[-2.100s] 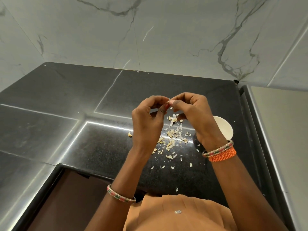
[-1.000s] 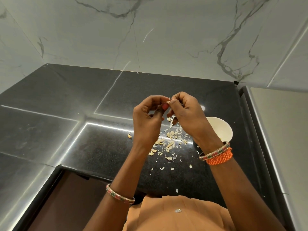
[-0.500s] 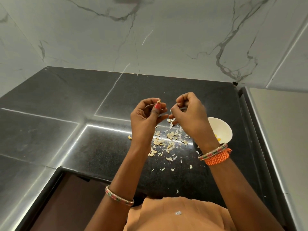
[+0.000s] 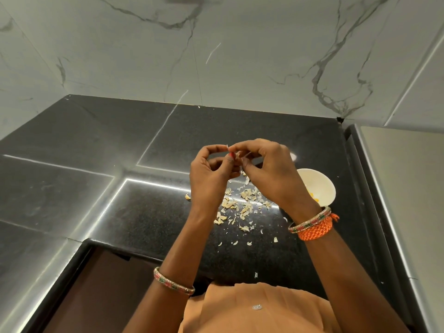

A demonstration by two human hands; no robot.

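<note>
Pinching small pale piece (image 4: 237, 154) up-left of white bowl (image 4: 322, 186): left hand (image 4: 209, 179), right hand (image 4: 271, 171), fingers (image 4: 231, 160) clamped on it. Loose peel scraps (image 4: 245, 205) on table (image 4: 72, 188) left of bowl; right hand covers bowl's left rim.

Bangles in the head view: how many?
2. One bangle sits on the left forearm; the other is on the right wrist, beside an orange thread band. None seems hidden.
</note>
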